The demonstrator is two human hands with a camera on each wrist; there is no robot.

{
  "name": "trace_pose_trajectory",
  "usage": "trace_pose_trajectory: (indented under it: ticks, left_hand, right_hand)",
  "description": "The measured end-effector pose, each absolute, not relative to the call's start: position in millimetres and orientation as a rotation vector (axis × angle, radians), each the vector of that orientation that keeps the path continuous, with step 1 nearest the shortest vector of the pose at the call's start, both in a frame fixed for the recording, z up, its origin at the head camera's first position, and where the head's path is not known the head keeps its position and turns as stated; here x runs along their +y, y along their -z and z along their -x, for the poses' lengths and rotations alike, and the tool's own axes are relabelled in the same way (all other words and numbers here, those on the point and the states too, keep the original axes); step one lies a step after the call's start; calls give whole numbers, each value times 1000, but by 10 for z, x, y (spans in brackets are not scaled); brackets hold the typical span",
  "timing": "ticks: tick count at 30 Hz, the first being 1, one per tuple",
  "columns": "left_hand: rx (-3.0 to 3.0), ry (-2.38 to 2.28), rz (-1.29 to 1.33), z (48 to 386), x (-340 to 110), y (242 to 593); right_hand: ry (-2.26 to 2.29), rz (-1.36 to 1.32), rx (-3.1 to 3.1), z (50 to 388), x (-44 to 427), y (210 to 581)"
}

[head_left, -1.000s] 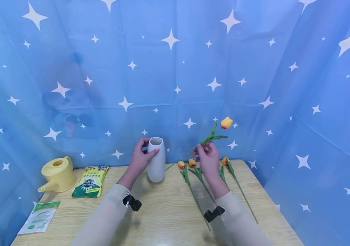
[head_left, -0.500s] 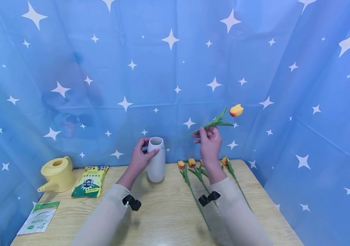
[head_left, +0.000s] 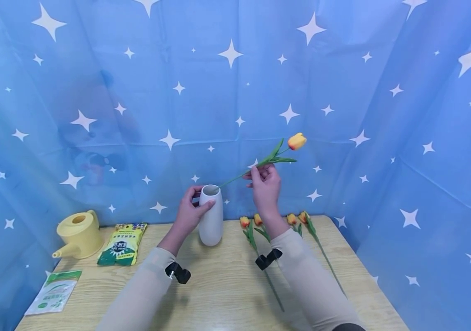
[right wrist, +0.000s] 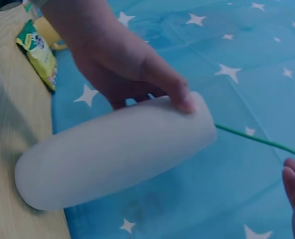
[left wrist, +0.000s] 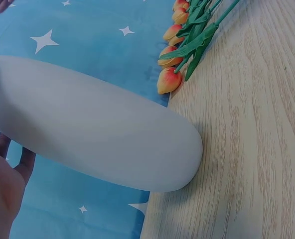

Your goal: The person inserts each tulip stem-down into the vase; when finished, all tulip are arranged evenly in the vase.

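A white vase (head_left: 211, 223) stands upright on the wooden table, and my left hand (head_left: 190, 209) grips it near the top from the left side. Up and to the right of it, my right hand (head_left: 266, 186) pinches the stem of a yellow-orange tulip (head_left: 297, 141) just below its leaves. The tulip slants, bloom up and right, with its lower stem end at the vase's mouth. In the right wrist view, the green stem (right wrist: 257, 140) meets the rim of the vase (right wrist: 117, 149); how deep it reaches is hidden.
Several more tulips (head_left: 252, 239) lie on the table (head_left: 219, 294) at the right, partly under my right forearm. At the left are a yellow watering can (head_left: 79, 234), a yellow-green packet (head_left: 122, 244) and a white-green packet (head_left: 53, 293). A starry blue curtain (head_left: 202, 101) hangs behind.
My right hand first rose with the tulip, then moved left, bringing the stem's lower end to the vase's mouth. The left hand and the vase have stayed in place.
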State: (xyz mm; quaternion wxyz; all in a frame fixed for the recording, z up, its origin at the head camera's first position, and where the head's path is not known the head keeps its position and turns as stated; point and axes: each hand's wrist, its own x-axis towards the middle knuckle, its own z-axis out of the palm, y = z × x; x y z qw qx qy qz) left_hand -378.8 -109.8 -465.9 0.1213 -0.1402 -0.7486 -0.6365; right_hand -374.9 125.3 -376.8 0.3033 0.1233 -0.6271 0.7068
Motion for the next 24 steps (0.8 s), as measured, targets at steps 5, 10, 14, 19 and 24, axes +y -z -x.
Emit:
trace_pose_trajectory:
  ticks: [5,10,14,19,24]
  left_hand:
    - [-2185,1857,420,3799,-1104,4663]
    - [-2180,1869,426,3804,-1106,4664]
    - [-2178,1860,431,3805,-1112,4663]
    - [-2173,1856,438,3826,-1119,4691]
    - [-2158,1861,442,3836,-1113,4699]
  right_hand:
    - [-1886,-340,-1731,3812,1107,3850]
    - [-1876,-349,-1818,3850,982,3910]
    - [-1844,-367,-1885,3882,892,3945]
    - [-1718,-386,-2015,3933,793,3985]
    - [-1578,-410,-2143,3961,730,3985]
